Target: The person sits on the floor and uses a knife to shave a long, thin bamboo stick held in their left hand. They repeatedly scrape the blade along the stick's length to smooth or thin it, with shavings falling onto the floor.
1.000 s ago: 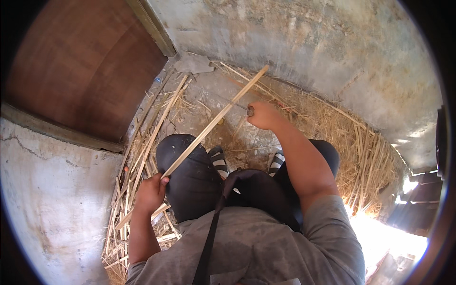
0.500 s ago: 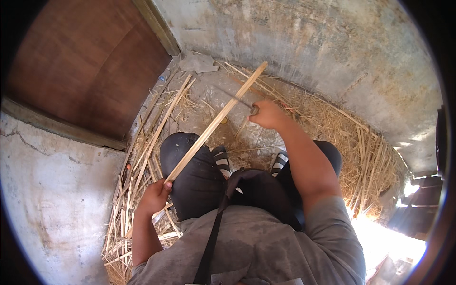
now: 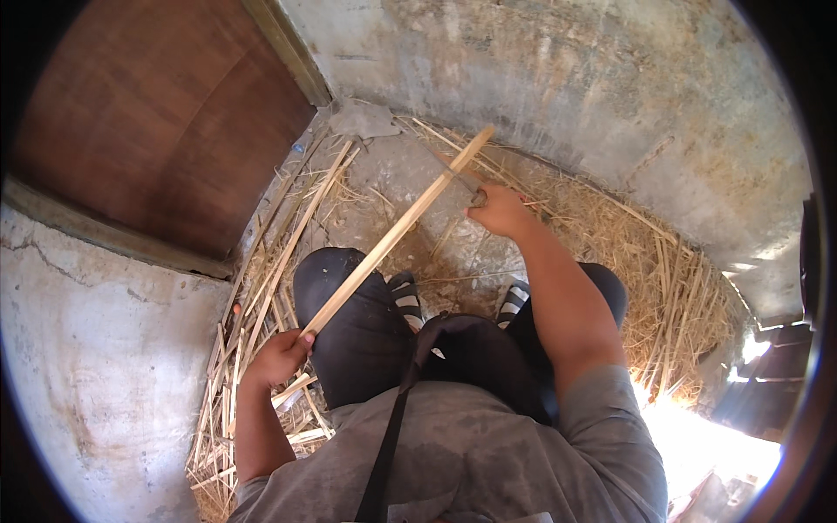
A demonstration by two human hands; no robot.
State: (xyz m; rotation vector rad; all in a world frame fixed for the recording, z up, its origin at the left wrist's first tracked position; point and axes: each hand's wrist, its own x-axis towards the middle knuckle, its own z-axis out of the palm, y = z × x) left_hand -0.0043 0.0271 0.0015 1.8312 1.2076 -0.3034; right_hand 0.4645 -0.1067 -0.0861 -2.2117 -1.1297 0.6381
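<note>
A long pale bamboo strip (image 3: 381, 251) slants from my left hand up toward the far wall, passing over my left knee. Its near end is pinched in my left hand (image 3: 281, 356), thumb on top. My right hand (image 3: 499, 211) is closed around the handle of a knife, out beyond my knees. The knife's thin blade (image 3: 463, 179) reaches left from that fist and crosses the strip close to its far end. Part of the handle is hidden by my fingers.
Several split strips (image 3: 296, 218) lie along the left beside a brown wooden panel (image 3: 166, 122). Straw-like shavings (image 3: 628, 261) are heaped at the right along the stained wall (image 3: 558, 78). My sandalled feet (image 3: 406, 296) rest on the dirt floor between.
My right hand has moved slightly away from me and to the right, taking the knife blade further toward the strip's far end. The left hand barely shifts, and the strip dips a little.
</note>
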